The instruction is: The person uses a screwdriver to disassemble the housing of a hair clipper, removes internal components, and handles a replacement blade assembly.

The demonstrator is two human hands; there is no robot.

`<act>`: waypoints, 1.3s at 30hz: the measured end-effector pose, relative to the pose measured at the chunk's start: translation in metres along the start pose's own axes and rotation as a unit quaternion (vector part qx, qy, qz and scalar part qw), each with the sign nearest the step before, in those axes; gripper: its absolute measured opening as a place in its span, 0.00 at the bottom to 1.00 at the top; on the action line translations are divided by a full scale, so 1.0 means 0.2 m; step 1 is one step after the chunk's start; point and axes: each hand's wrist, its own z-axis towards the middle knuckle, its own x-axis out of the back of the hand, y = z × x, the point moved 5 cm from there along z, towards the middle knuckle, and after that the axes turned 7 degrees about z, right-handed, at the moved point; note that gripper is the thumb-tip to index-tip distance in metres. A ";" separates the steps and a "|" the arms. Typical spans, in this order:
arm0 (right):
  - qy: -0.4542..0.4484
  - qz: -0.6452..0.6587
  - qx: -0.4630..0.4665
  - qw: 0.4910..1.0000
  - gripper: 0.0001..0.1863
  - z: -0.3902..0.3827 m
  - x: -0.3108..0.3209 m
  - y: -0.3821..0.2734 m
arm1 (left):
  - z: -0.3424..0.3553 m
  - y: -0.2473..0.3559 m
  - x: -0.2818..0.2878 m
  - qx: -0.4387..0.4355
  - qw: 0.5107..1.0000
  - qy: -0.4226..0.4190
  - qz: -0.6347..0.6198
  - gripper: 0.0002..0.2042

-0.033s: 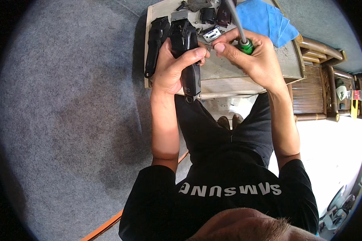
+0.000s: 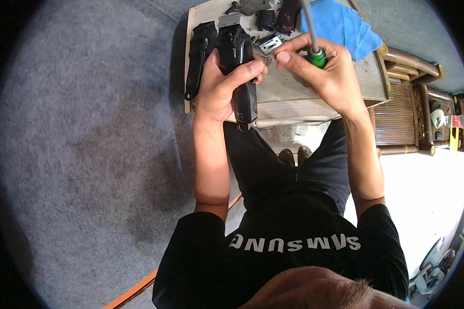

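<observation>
A black hair clipper (image 2: 246,95) is gripped in my left hand (image 2: 219,85), its head end pointing away from me and my thumb lying across the body. My right hand (image 2: 327,72) holds a screwdriver by its green handle (image 2: 317,58), with the grey shaft (image 2: 310,26) sticking up and away; its tip is out of view. Thumb and forefinger of that hand are pinched close to the clipper's right side. Whether a small part sits between them I cannot make out. Just left of the held clipper lies a second black clipper (image 2: 195,72) on the wooden table.
Beyond my hands a silver metal part (image 2: 270,45), a black part (image 2: 266,20) and a dark red casing (image 2: 287,18) lie on the table (image 2: 294,98). A blue cloth (image 2: 335,28) covers the far right corner. Bamboo furniture (image 2: 397,110) stands to the right.
My right hand has shifted very slightly, and the screwdriver shaft has swung a little to the right. My left hand and the clipper stay put.
</observation>
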 end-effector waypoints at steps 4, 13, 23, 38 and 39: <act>0.091 0.060 -0.036 0.993 0.08 0.00 0.05 0.00 | 0.00 -0.01 -0.02 -0.048 0.997 -0.043 0.045 0.15; 0.173 -0.100 0.122 0.972 0.09 0.04 0.03 -0.03 | -0.01 -0.01 -0.08 -0.051 0.989 -0.100 0.098 0.17; 0.045 -0.285 0.271 0.918 0.15 0.03 -0.05 -0.17 | -0.03 -0.02 -0.09 -0.053 0.988 -0.062 0.133 0.18; -0.019 -0.385 0.258 0.886 0.13 -0.02 -0.11 -0.23 | -0.06 0.04 -0.14 -0.088 0.983 0.011 0.160 0.08; -0.024 -0.393 0.257 0.883 0.12 -0.02 -0.12 -0.23 | -0.07 0.04 -0.14 -0.100 0.981 0.014 0.166 0.08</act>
